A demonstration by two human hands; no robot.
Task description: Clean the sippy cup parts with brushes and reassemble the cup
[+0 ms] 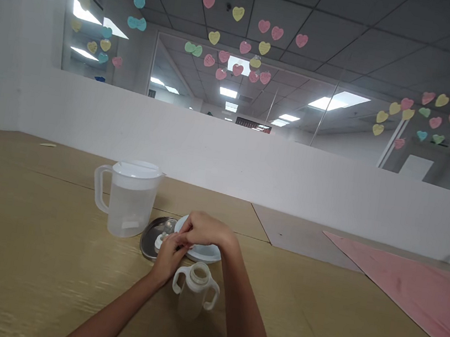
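nearest us, at the bottom of the frame, two bare forearms (pixel 245 305) come in; between them, at lower centre, stands the two-handled bottle (pixel 191 302), upright on the bench (pixel 47 266), touched by neither hand.

left hand (pixel 168 256) and right hand (pixel 204 229) meet at the centre of the frame, over the edges of a round metal tray (pixel 144 247) and a pale dish (pixel 211 256). grip: fingers bunched close, the right hand arching over the left; whatever is between them is hidden, so we cannot tell if they pinch anything. a white piece (pixel 158 243) lies in the tray, just beside the left hand.

state of work: we judge it partway. bottle neck uncovered, nothing fitted on it; lidded pitcher (pixel 131 205), left of centre, part filled with what looks like water. loose pieces not joined to the bottle. beyond that, we cannot say what is left.

count: two hands, one bottle, one pitcher, one tray, one dish, one pink cloth (pixel 412 292) at right. tray pieces: at least one, overlap hiding the rest.
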